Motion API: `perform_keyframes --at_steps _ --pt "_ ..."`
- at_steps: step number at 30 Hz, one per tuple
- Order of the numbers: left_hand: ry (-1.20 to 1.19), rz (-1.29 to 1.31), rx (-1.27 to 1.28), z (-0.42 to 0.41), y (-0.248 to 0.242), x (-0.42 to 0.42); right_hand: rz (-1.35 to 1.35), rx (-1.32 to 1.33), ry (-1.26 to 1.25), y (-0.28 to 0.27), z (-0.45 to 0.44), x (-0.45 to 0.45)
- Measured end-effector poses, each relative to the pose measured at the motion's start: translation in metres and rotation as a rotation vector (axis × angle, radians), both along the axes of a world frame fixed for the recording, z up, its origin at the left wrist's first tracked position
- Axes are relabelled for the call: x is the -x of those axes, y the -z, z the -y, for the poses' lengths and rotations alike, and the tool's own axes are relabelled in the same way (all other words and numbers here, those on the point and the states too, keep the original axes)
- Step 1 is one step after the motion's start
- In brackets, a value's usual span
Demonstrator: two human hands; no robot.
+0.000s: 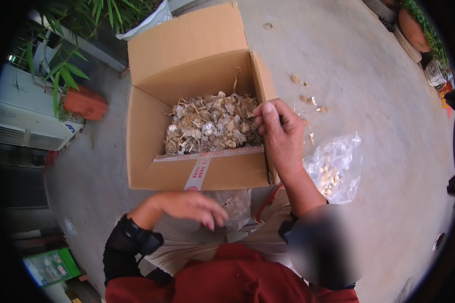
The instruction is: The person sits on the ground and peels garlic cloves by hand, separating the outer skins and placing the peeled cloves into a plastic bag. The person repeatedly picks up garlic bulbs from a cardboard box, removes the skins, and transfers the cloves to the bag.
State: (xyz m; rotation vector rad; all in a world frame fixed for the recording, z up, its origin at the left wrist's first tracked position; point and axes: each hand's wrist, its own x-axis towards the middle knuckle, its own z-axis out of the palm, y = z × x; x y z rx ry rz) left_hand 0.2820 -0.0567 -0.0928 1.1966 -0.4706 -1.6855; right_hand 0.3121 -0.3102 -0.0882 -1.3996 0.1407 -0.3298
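A cardboard box (148, 172) with raised flaps stands before me. Inside lies a heap of papery dried garlic skins, stems and roots (212, 121), with a few pale bulbs among them. My right hand (282, 130) is over the box's right wall, thumb and fingers curled together; whether something small is pinched there is hidden. Blurred by motion, my left hand (193, 208) hangs below the near wall with fingers apart and nothing visible in them. Just beside it, between my legs, is a clear plastic bag (237, 206) with small bits in it.
On the concrete floor at right sits another clear plastic bag (339, 166) holding what look like garlic cloves. Brown scraps (307, 99) are scattered beyond it. A terracotta planter (85, 101) and a white appliance-like unit (34, 110) stand at left. Flowerpots (413, 32) line the far right.
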Motion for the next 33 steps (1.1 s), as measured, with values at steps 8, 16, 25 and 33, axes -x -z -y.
perform_keyframes --at_steps 8,16,25,33 --pt "-1.373 0.285 -0.275 -0.036 0.099 -0.18 0.015 0.013 0.015 -0.009 0.002 -0.003" --pt "-1.039 0.817 -0.986 0.005 0.207 -0.194 -0.001 -0.062 0.082 0.007 0.019 -0.008" --pt "-0.661 1.022 -0.981 -0.044 0.216 -0.204 -0.015 -0.222 -0.007 0.005 0.013 -0.01" --pt "-1.568 -0.157 -0.267 -0.041 0.118 -0.149 -0.25 -1.137 -0.234 0.039 -0.005 -0.035"
